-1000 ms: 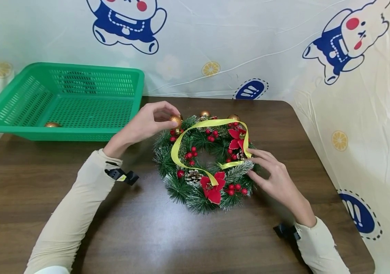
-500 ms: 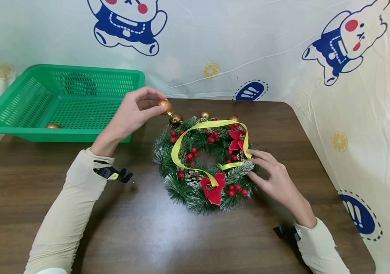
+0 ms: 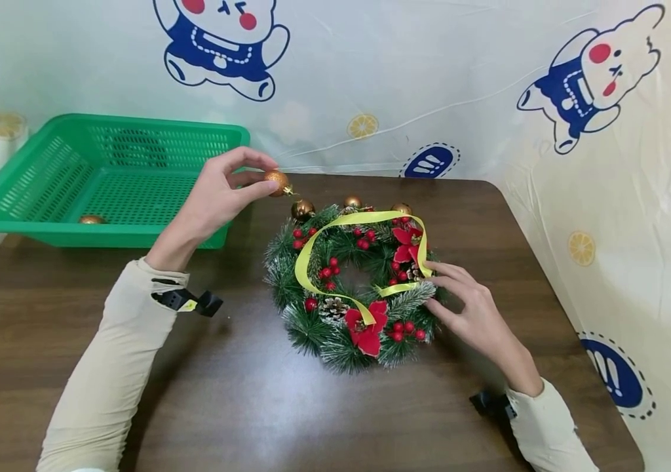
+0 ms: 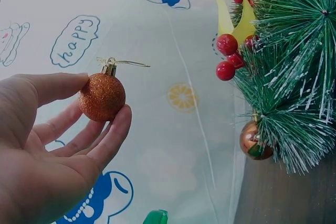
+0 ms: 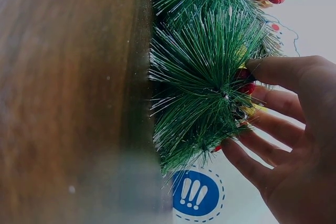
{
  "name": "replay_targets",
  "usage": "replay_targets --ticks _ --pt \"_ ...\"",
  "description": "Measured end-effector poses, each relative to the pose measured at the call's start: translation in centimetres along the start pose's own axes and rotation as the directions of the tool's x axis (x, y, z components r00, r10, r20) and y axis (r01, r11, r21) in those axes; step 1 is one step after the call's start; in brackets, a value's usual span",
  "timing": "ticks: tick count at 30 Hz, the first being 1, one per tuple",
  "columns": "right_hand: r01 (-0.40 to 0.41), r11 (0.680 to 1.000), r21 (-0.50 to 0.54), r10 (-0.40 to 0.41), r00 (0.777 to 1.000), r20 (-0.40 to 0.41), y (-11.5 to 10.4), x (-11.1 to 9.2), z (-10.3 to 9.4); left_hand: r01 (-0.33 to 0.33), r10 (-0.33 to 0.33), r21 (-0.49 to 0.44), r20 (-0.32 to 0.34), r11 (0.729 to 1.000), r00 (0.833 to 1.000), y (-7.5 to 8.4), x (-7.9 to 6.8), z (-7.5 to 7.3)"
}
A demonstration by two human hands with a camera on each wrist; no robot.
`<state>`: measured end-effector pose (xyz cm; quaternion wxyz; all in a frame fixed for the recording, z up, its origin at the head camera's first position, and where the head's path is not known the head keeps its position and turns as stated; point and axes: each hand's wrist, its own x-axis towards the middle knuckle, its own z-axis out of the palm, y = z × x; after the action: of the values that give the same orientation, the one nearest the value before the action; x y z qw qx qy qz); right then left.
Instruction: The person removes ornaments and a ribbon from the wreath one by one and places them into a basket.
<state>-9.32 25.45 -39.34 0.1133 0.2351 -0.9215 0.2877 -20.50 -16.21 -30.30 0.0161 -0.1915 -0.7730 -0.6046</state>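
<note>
A green wreath (image 3: pixel 297 324) with frosted tips, red berries, pinecones and red poinsettias lies on the table. Yellow ribbon (image 3: pixel 307 267) loops over it. Left of its far edge, my left hand (image 3: pixel 211 196) pinches a glittery gold bauble (image 3: pixel 278 183) between thumb and fingers. The left wrist view shows the bauble (image 4: pixel 102 97) with its gold cap and a thin hanging loop, apart from the wreath (image 4: pixel 299 77). A shiny gold bauble (image 3: pixel 303 209) sits at the wreath's far left edge. My right hand (image 3: pixel 474 314) holds the wreath's right side, fingertips among the needles (image 5: pixel 210 77).
The green plastic basket (image 3: pixel 105 226) stands at the back left with a gold bauble (image 3: pixel 92 219) inside. Two more gold baubles, one in the middle (image 3: pixel 352 202), line the wreath's far edge. A printed sheet (image 3: pixel 324 65) hangs behind the brown table (image 3: pixel 288 419).
My left hand has drawn back from the wreath's far left edge toward the basket, carrying the glittery bauble. The shiny bauble there has come into view. My right hand stays in place.
</note>
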Motion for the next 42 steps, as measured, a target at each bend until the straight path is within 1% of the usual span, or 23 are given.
replay_targets --ticks 7,14,17,22,25,28,31,34,39,42 --pt "-0.005 1.0 -0.004 0.005 1.0 0.002 0.0 -0.1 0.0 0.012 -0.011 0.044 -0.025 0.999 1.0 0.1 -0.6 -0.6" --pt "-0.005 1.0 -0.003 0.005 1.0 0.002 -0.1 -0.1 -0.1 0.023 -0.018 0.072 -0.061 0.997 0.998 0.3 -1.3 -1.9" --pt "-0.002 1.0 -0.004 0.002 1.0 0.002 -0.2 -0.1 0.0 0.022 -0.015 0.089 -0.08 0.996 0.997 0.2 -1.7 -2.4" --pt "0.003 1.0 -0.011 -0.003 1.0 -0.003 -0.1 -0.1 -0.1 0.015 -0.006 0.086 -0.103 0.996 0.995 -0.2 -2.4 -3.1" --pt "0.003 1.0 -0.012 -0.003 1.0 -0.004 -0.1 -0.2 -0.1 0.009 0.001 0.09 -0.116 0.996 0.993 -0.2 -2.8 -3.9" --pt "0.0 1.0 -0.011 0.0 1.0 -0.004 -0.1 -0.2 -0.1 -0.003 0.018 0.1 -0.15 0.995 0.989 -0.1 -3.1 -5.0" --pt "-0.003 1.0 -0.012 0.003 1.0 -0.002 -0.1 -0.2 -0.1 -0.009 0.03 0.109 -0.191 0.994 0.981 -0.3 -3.5 -6.0" --pt "-0.007 1.0 -0.01 0.007 1.0 0.0 -0.1 -0.3 0.0 0.003 0.022 0.118 -0.213 0.993 0.977 -0.8 -3.8 -6.8" --pt "-0.008 1.0 -0.012 0.008 1.0 0.001 -0.2 -0.2 0.0 0.007 0.016 0.097 -0.236 0.995 0.972 -1.3 -3.8 -8.0" --pt "-0.002 1.0 -0.017 0.002 1.0 -0.001 -0.1 -0.1 0.0 0.005 0.02 0.092 -0.259 0.996 0.966 -1.3 -3.5 -8.6"
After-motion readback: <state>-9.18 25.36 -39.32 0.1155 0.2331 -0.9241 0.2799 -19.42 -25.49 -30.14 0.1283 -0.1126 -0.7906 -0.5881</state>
